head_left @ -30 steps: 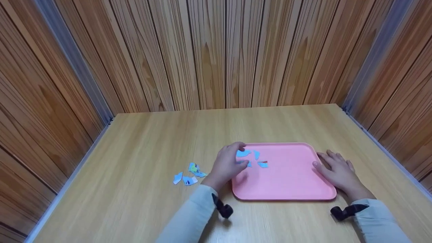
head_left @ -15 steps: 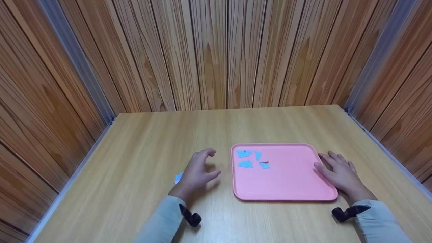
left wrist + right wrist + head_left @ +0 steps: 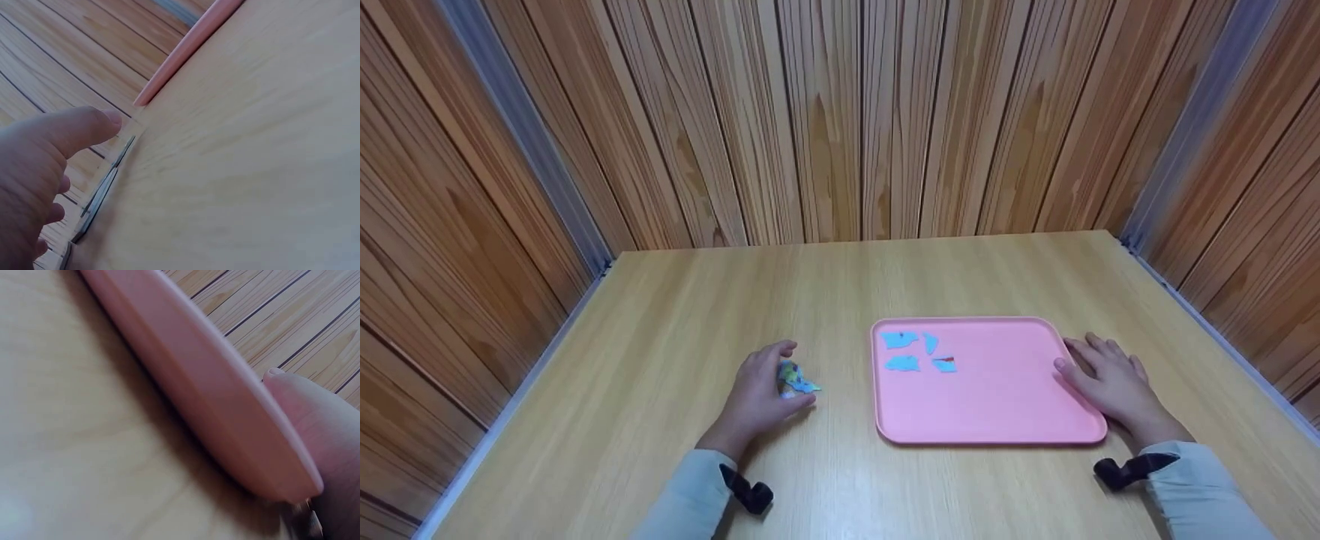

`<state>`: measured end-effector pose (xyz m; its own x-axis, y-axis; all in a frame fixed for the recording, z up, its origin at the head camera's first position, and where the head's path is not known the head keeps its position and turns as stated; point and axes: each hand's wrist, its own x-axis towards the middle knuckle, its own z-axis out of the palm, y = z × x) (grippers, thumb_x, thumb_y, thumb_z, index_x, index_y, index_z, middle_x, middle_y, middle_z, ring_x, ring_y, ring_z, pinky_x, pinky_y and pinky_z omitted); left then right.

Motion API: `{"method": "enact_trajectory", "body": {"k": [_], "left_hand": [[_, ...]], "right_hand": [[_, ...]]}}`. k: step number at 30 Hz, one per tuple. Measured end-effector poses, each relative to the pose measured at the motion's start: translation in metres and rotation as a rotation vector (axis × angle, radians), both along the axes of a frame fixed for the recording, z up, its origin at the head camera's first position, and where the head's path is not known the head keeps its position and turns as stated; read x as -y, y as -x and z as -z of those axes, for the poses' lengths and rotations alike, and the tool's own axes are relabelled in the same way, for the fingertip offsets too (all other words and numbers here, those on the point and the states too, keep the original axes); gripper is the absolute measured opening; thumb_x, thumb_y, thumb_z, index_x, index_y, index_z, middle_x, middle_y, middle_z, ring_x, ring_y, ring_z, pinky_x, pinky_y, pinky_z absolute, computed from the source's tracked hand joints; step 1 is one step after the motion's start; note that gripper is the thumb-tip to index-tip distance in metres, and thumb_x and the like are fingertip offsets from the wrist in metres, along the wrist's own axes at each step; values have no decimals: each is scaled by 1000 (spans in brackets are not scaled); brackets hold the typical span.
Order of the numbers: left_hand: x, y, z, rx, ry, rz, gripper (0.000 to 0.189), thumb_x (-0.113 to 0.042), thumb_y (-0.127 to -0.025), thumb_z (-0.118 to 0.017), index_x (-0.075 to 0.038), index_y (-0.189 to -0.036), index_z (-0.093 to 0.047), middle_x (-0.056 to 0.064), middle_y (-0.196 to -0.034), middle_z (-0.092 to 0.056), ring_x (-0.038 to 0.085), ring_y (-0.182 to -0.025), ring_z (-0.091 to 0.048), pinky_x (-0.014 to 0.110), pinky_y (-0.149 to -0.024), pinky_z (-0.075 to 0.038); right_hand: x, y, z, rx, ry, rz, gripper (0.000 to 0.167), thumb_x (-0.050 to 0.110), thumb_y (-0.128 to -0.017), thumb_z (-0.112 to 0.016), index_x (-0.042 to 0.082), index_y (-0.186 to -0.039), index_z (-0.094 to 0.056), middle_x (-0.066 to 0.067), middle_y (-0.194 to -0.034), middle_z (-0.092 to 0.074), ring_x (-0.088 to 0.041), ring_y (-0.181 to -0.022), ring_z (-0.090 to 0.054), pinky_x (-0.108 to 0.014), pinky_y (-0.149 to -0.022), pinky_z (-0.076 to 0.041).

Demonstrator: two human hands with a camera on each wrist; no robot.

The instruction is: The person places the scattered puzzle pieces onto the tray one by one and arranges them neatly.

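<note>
My left hand (image 3: 756, 394) is over a small pile of flat puzzle pieces (image 3: 796, 379), blue with green and yellow print. Its thumb and fingers are spread apart around them and grip nothing. In the left wrist view the thin pieces (image 3: 98, 202) lie on the table under the thumb, slightly overlapping. Other pieces of the pile are hidden behind the hand. My right hand (image 3: 1114, 382) rests at the right edge of a pink tray (image 3: 990, 405), its thumb on the rim and its fingers extended outside. Several blue pieces (image 3: 901, 364) lie in the tray's upper left, one with red (image 3: 945, 365).
A light wood table (image 3: 697, 300) carries everything. Wood-panelled walls (image 3: 832, 120) stand at the back and both sides. Black wrist cameras (image 3: 750, 496) sit on both forearms.
The left hand has drawn back from above the tray, moving left to the pile on the table. The tray pieces now show uncovered. The right hand has stayed in place.
</note>
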<state>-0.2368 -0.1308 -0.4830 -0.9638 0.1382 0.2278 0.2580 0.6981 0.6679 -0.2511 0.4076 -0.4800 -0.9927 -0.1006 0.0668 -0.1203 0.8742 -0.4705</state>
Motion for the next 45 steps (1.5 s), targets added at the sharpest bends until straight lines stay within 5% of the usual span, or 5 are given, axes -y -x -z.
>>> {"method": "enact_trajectory", "body": {"k": [18, 45], "left_hand": [[0, 5, 3, 106, 32, -59, 77, -38, -78, -86, -26, -144, -49, -4, -132, -57, 23, -126, -47, 44, -107, -43], [3, 22, 1, 33, 140, 22, 70, -41, -76, -82, -26, -138, -56, -10, -112, -60, 20, -109, -50, 42, -88, -45]], "right_hand": [[-2, -1, 0, 13, 8, -16, 83, 61, -101, -44, -1, -155, -33, -39, -158, -13, -62, -143, -2, -77, -108, 7], [0, -1, -2, 20, 8, -12, 83, 61, -101, -43, -1, -155, -32, -39, -158, -12, -62, -144, -2, -77, -108, 8]]}}
